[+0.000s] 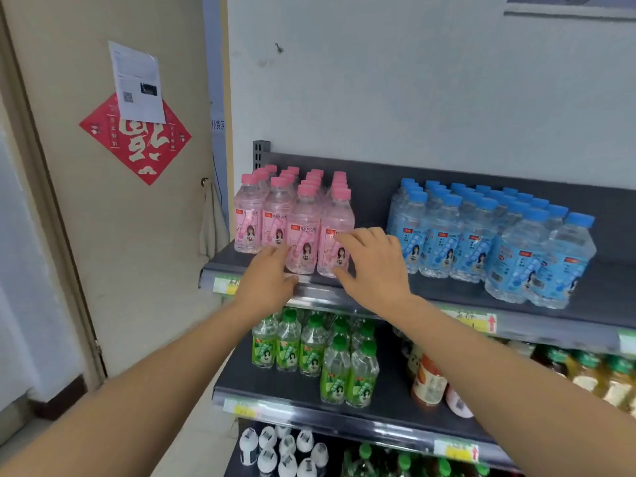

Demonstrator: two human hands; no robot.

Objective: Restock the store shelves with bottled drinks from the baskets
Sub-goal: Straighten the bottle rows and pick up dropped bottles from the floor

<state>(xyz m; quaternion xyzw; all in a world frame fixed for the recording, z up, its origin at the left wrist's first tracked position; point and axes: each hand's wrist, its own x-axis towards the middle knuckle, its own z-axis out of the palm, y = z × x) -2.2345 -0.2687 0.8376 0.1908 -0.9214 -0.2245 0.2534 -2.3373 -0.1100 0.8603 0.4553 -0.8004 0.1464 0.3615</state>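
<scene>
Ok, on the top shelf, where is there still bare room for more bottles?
The top shelf is bare in the gap between the pink bottles and blue bottles, behind the right hand, and along its front before the blue ones. Crowded: the pink front row, where the left hand also sits.

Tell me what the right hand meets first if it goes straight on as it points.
Likely the frontmost pink-capped bottle on the right of its group; the right hand overlaps its label with straight fingers and may already touch it.
</scene>
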